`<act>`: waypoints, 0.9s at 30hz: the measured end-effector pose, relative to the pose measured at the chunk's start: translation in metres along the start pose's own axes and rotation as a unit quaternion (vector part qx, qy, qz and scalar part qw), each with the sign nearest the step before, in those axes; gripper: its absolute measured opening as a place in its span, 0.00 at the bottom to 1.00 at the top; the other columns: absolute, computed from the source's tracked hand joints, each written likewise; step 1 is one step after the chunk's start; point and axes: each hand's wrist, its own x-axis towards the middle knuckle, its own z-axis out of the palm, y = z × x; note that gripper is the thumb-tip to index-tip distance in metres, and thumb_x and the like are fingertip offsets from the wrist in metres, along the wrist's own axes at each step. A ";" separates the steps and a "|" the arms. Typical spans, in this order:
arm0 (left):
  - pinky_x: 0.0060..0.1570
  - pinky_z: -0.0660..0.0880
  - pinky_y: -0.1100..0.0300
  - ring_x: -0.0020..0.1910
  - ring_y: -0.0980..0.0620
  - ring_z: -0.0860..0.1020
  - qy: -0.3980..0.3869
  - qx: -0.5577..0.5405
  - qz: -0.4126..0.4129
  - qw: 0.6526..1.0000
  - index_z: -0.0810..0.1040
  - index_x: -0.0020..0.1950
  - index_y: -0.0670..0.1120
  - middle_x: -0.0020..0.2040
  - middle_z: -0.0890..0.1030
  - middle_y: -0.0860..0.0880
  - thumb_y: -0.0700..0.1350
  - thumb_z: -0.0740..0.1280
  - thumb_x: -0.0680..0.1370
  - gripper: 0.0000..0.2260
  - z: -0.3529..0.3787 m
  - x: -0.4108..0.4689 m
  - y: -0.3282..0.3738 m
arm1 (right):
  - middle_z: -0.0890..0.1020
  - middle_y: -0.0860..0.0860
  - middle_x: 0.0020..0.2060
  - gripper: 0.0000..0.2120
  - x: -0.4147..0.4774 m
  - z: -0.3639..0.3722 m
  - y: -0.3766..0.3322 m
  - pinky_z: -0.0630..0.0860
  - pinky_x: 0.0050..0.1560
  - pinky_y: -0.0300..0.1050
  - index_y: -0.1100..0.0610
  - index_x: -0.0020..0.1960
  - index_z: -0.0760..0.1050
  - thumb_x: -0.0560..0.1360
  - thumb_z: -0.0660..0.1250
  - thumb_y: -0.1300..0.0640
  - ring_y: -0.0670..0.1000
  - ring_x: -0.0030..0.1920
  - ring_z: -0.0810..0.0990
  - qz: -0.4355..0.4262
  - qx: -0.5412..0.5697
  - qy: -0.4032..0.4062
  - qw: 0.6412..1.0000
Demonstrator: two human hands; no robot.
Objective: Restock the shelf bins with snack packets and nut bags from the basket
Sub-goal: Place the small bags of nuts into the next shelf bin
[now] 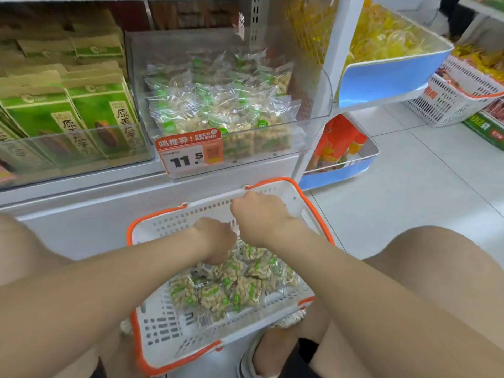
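Nut bags (226, 289), head view: heaped in the white, orange-rimmed basket (169, 334); more fill the clear shelf bin (316, 99) above. I see my left hand (215, 238) dipped onto the heap; my right hand (256, 211) is just beyond, near the basket's far wall. Both hands' fingers are hidden; I cannot tell either grip.

Free room and obstructions, as I read them from here.
- Open: the air above the basket (308, 197), up to the shelf ledge.
- Open: the clear bin (324, 94) top, with headroom over its heaped nut bags (218, 110).
- Open: the basket's near-left floor, which lies bare.
- Blocked: the bin's front wall and price tag (191, 152) face me.
- Blocked: a white upright (338, 50) flanks the bin's right.
- Blocked: left knee (16, 241) and right knee (436, 255) hem the basket.
- Crowded: left grip (218, 238) and right grip (259, 214) sit just beside each other in the basket's far half.
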 end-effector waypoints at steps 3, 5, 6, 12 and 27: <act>0.41 0.78 0.50 0.48 0.45 0.81 -0.062 0.039 0.025 0.997 0.75 0.72 0.47 0.60 0.80 0.47 0.41 0.64 0.84 0.16 0.042 0.020 0.000 | 0.69 0.52 0.40 0.06 0.016 0.001 -0.009 0.69 0.42 0.51 0.55 0.53 0.72 0.79 0.66 0.62 0.60 0.50 0.79 -0.015 -0.001 0.006 1.000; 0.42 0.79 0.50 0.53 0.44 0.81 -0.105 0.054 0.026 0.993 0.70 0.77 0.47 0.68 0.77 0.45 0.38 0.64 0.83 0.22 0.073 0.033 0.000 | 0.64 0.50 0.36 0.06 0.027 0.002 -0.012 0.69 0.42 0.51 0.54 0.51 0.70 0.79 0.66 0.61 0.58 0.45 0.75 -0.024 0.002 0.002 1.000; 0.45 0.80 0.49 0.57 0.43 0.80 -0.125 0.053 0.021 0.990 0.66 0.80 0.48 0.76 0.71 0.43 0.37 0.64 0.83 0.26 0.085 0.038 0.000 | 0.64 0.49 0.36 0.05 0.032 0.002 -0.014 0.69 0.41 0.51 0.54 0.52 0.70 0.79 0.66 0.61 0.58 0.44 0.73 -0.028 0.003 -0.001 1.000; 0.40 0.78 0.52 0.62 0.36 0.78 -0.143 -0.003 0.004 0.990 0.49 0.84 0.65 0.83 0.29 0.47 0.32 0.63 0.80 0.43 0.111 0.056 0.006 | 0.64 0.49 0.36 0.09 0.055 -0.002 -0.021 0.61 0.30 0.46 0.52 0.51 0.67 0.79 0.65 0.62 0.55 0.40 0.71 -0.043 0.006 -0.016 0.999; 0.44 0.75 0.52 0.58 0.41 0.76 0.003 -0.157 -0.033 0.987 0.63 0.76 0.50 0.75 0.62 0.44 0.35 0.71 0.77 0.31 0.131 0.076 -0.017 | 0.73 0.52 0.44 0.05 0.062 -0.021 -0.009 0.68 0.34 0.46 0.55 0.50 0.69 0.80 0.64 0.63 0.54 0.40 0.76 -0.043 0.039 -0.052 0.997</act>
